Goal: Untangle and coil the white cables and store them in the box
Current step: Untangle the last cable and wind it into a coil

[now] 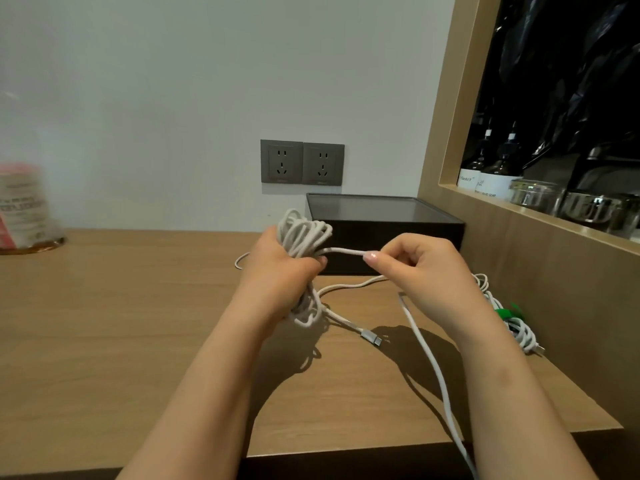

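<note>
Recorder: Head view, occlusion first. Left hand [284, 268] is clenched round a bundle of white cable [304, 233]. The fist covers the bundle's middle, so loops show only above and below it.

Checker: Right hand?

Recorder: Right hand [426, 268] pinches one strand [346, 251] leaving the bundle, between thumb and forefinger. The strand runs straight between the hands, in front of the box [384, 216]. Whether the other curled fingers cover anything cannot be told.

Checker: Box?

Recorder: Dark, against the wall below the sockets [301, 162], in the corner by the wooden side panel [519, 265]. Both hands hide part of its front wall. Lid on or off: cannot tell. The top reads as a flat grey panel inside a dark rim.

Checker: Anything cut off?

Recorder: Long cable [436, 372] runs from under the right hand over the table's near edge and out of frame at the bottom. Connector [372, 336] lies on the table [138, 323] between the forearms. Second coil [519, 330] with green tie [505, 313] lies by the panel, partly behind the right wrist. Package [20, 206] at far left is blurred, its label unreadable.

Checker: Room?

Recorder: Tabletop stretches wide to the left as far as the package. The right is tight between box, panel and coil.
</note>
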`<action>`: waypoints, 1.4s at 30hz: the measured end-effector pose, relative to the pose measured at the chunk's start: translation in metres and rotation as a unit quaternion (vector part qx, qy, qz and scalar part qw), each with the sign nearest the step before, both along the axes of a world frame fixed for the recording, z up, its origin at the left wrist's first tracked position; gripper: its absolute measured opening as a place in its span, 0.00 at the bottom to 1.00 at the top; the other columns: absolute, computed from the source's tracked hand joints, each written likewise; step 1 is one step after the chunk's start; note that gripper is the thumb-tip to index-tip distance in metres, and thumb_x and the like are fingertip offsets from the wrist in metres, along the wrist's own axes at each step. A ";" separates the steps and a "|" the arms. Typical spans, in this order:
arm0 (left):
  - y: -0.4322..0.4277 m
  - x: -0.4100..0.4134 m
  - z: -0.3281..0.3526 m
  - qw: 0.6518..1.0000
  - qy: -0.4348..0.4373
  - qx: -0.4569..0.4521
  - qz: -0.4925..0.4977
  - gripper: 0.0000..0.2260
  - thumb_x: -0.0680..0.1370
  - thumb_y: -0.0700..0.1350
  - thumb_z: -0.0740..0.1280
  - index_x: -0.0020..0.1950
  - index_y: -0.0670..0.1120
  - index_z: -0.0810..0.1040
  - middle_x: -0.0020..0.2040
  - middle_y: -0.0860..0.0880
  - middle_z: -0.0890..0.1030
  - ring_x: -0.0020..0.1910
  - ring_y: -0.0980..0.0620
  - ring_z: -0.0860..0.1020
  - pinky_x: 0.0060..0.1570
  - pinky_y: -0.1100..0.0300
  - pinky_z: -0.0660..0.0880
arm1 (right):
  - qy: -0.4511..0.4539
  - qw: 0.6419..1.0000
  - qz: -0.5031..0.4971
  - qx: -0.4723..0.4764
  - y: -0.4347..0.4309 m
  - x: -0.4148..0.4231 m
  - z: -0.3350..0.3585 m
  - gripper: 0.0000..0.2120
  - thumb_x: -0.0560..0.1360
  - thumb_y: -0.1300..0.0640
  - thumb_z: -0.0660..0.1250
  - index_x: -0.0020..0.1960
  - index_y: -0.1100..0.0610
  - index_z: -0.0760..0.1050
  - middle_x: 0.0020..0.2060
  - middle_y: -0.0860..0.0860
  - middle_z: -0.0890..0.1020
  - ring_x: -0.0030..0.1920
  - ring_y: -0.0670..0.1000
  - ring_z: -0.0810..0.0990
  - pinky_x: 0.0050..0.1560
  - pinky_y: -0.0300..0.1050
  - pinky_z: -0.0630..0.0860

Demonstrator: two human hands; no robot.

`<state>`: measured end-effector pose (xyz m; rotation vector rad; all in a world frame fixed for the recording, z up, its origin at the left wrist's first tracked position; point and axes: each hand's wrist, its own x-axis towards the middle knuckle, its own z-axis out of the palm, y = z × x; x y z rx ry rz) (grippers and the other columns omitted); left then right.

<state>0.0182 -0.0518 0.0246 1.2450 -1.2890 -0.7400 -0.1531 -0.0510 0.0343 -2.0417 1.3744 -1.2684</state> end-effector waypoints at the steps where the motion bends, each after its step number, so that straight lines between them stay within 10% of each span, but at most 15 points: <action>1: -0.001 0.002 0.001 0.999 0.035 -0.004 0.011 0.10 0.73 0.38 0.71 0.51 0.47 0.74 0.40 0.47 0.77 0.33 0.54 0.75 0.28 0.64 0.72 | 0.002 1.000 -0.004 0.010 0.000 -0.002 0.001 0.08 0.74 0.47 0.66 0.39 0.50 0.78 0.30 0.47 0.75 0.31 0.42 0.72 0.33 0.34 0.68; 8: -0.005 0.010 0.004 0.965 0.245 0.002 0.092 0.11 0.73 0.38 0.70 0.53 0.40 0.74 0.32 0.47 0.75 0.21 0.57 0.73 0.20 0.66 0.69 | 0.023 0.998 -0.010 0.053 0.003 -0.018 0.007 0.09 0.77 0.50 0.62 0.43 0.50 0.79 0.38 0.51 0.79 0.40 0.48 0.76 0.40 0.44 0.76; 18: -0.001 -0.018 0.001 0.973 0.222 0.065 -0.023 0.12 0.74 0.47 0.71 0.51 0.41 0.76 0.30 0.48 0.75 0.23 0.55 0.74 0.22 0.64 0.71 | -0.125 0.989 -0.038 -0.071 0.002 0.010 0.009 0.06 0.77 0.54 0.64 0.43 0.51 0.78 0.30 0.49 0.77 0.35 0.50 0.78 0.39 0.49 0.78; 22: 0.000 -0.022 0.000 0.965 0.249 0.072 -0.042 0.13 0.75 0.49 0.70 0.54 0.43 0.76 0.32 0.47 0.75 0.25 0.52 0.74 0.22 0.63 0.70 | -0.029 0.996 0.013 -0.081 0.006 0.025 0.003 0.05 0.77 0.55 0.64 0.46 0.49 0.78 0.33 0.43 0.78 0.36 0.39 0.75 0.34 0.30 0.71; 33: -0.007 -0.011 -0.001 0.949 0.301 0.064 -0.068 0.27 0.61 0.57 0.75 0.54 0.43 0.76 0.37 0.45 0.79 0.31 0.49 0.78 0.28 0.57 0.73 | 0.113 0.988 0.006 -0.105 0.007 0.037 -0.004 0.08 0.78 0.54 0.62 0.52 0.48 0.79 0.42 0.45 0.80 0.44 0.45 0.77 0.46 0.49 0.78; 42: -0.012 -0.007 -0.003 0.935 0.349 0.017 0.065 0.02 0.71 0.36 0.66 0.38 0.38 0.76 0.26 0.46 0.78 0.26 0.48 0.76 0.26 0.59 0.74 | 0.049 0.995 0.081 -0.010 0.012 0.029 0.006 0.03 0.75 0.50 0.66 0.45 0.44 0.79 0.31 0.44 0.77 0.32 0.40 0.74 0.34 0.34 0.72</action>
